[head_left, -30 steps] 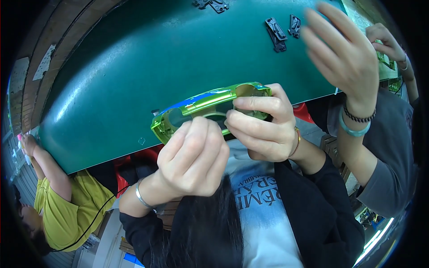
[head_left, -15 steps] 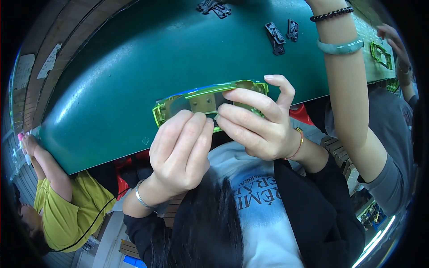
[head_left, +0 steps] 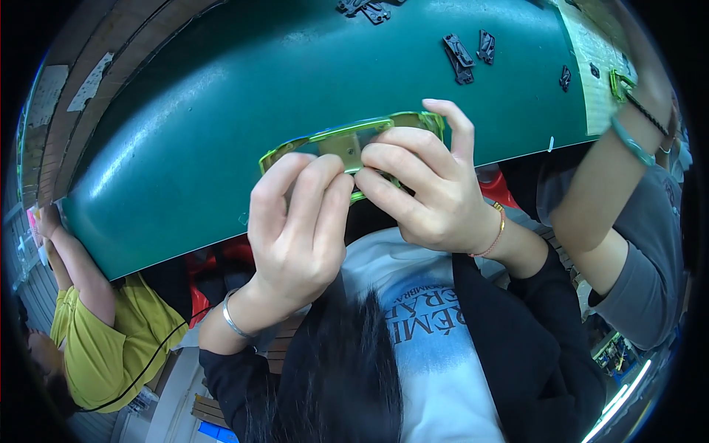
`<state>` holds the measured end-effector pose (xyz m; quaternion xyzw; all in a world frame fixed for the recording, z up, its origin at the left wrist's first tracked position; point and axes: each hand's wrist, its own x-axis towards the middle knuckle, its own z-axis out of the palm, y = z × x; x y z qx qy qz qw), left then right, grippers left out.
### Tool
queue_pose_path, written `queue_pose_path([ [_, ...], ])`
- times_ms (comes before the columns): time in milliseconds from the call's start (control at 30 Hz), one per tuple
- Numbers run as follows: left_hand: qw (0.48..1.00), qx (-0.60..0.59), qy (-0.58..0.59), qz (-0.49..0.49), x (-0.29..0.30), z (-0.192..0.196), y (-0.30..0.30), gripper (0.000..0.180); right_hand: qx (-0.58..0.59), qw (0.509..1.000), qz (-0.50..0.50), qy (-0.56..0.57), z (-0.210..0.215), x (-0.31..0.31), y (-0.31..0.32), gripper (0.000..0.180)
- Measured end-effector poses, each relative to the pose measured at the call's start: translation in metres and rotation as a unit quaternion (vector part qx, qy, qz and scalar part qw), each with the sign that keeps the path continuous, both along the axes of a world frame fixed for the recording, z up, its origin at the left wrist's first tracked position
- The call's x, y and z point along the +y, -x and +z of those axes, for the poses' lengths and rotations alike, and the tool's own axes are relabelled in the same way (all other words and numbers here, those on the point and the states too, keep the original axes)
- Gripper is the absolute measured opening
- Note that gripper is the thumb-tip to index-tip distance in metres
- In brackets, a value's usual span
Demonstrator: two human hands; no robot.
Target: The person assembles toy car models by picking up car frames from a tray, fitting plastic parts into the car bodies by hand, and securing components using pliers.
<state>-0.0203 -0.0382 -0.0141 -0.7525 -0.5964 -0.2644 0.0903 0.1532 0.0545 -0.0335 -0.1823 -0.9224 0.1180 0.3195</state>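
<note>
I hold a translucent yellow-green plastic housing (head_left: 354, 130) level over the near part of the green table. It is an open frame, long and shallow, with a tan block inside. My left hand (head_left: 299, 225) is closed in a pinch at its near edge, left of the middle. Close beside it, the fingers of my right hand (head_left: 432, 181) grip the same housing, with the index finger bent along it and one finger raised clear. Both sets of fingertips meet near the middle, and they hide whatever lies between them.
Black plastic parts (head_left: 458, 57) lie across the far side of the green table (head_left: 185, 148), with another (head_left: 565, 78) toward the right. A co-worker's arm (head_left: 617, 173) reaches over a pale mat (head_left: 597, 107) with another green housing (head_left: 617, 85). A person in yellow (head_left: 122, 347) sits at left.
The housing and both my hands have shifted slightly up and away. The co-worker's arm at right has swung back from the far table to the pale mat, uncovering a small black part.
</note>
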Motion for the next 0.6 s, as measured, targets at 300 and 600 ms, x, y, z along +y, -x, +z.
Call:
queue_pose_path([
  [300,0.995,-0.077,0.028,-0.049,0.0,0.001,0.0,0.025,0.046,0.998,0.049,0.012,-0.004,0.008,0.001,0.007],
  [600,0.999,-0.044,0.026,0.006,-0.003,0.016,-0.005,0.021,0.009,0.994,0.075,0.075,-0.001,0.013,-0.006,0.018],
])
